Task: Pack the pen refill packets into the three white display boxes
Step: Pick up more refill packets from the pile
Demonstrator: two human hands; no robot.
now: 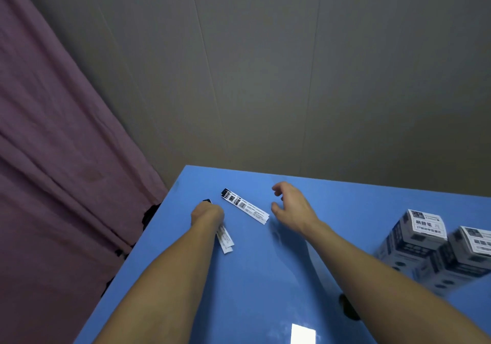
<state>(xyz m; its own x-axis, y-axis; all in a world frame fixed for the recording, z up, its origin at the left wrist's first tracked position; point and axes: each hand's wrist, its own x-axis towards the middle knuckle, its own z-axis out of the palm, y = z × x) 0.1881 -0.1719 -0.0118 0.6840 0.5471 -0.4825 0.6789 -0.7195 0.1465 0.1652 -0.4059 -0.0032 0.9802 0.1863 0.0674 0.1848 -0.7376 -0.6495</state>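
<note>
We see a glossy blue table [265,277], smooth enough to mirror a bright window patch near its front edge. Our left hand [207,214] is curled tight around a thin bundle of packets [225,238], flat paper-white strips whose lower ends stick out below the fist toward us, with a black tip showing beyond the knuckles. Just to the right of that fist, and left of our right hand [291,205], one loose packet [245,206] lies flat on the table, long and narrow, white with black print and a barcode, its black end pointing away from us. The right hand hovers beside it with fingers spread and lightly bent, holding nothing and not touching the packet. Well to the right of the right hand stand white boxes [425,232], blocky cardboard with grey-black print and labelled tops; two are in view, closed on top, so we cannot tell what is inside. Beyond the hands are a plain grey wall [292,78] and, to the left, a creased mauve curtain [53,157].
</note>
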